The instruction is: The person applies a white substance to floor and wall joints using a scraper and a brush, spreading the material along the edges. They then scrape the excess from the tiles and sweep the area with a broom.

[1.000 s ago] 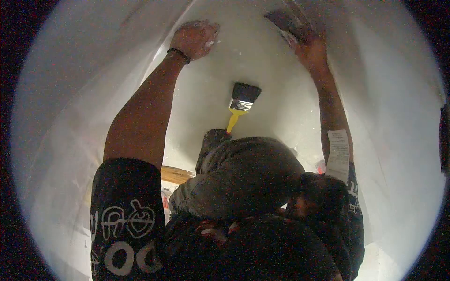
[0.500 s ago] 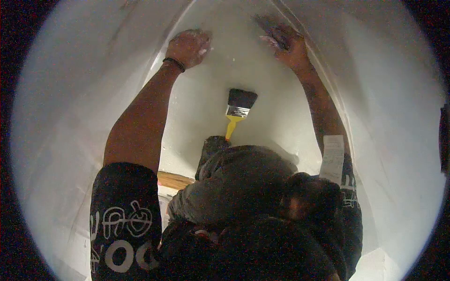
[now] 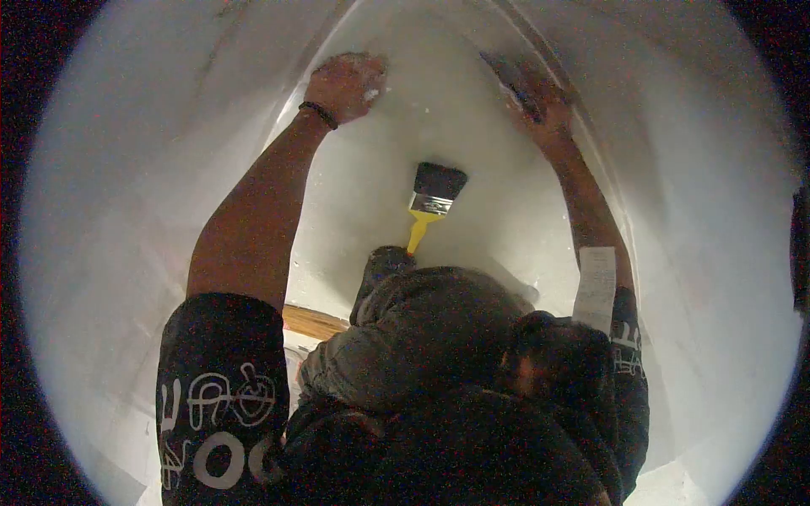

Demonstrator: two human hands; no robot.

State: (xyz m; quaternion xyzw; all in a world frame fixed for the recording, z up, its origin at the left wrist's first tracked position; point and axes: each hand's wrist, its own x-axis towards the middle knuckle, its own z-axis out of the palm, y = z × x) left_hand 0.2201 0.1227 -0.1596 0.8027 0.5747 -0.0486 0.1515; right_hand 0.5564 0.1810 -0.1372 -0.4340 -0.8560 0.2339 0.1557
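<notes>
My left hand [image 3: 348,87], with a dark band round the wrist, is closed low over the pale surface [image 3: 472,126]. White residue shows on its fingers, and what they hold, if anything, is hidden. On the other side, my right hand [image 3: 547,114] grips a dark, flat, blade-like tool [image 3: 504,74], blurred, near the right-hand seam. Between my arms lies a wide paintbrush [image 3: 439,187] with black bristles and a yellow handle, its bristles pointing away from me. The handle end is beside my dark shoe [image 3: 388,260].
Pale curved walls [image 3: 152,211] rise on both sides and narrow toward the far end. A printed paper strip [image 3: 596,282] is by my right forearm. A wooden strip [image 3: 314,322] shows at the lower left, beside my bent leg [image 3: 422,329].
My right hand and the dark tool have moved right and slightly nearer to me. My left hand has shifted slightly right. The paintbrush looks nearly unchanged.
</notes>
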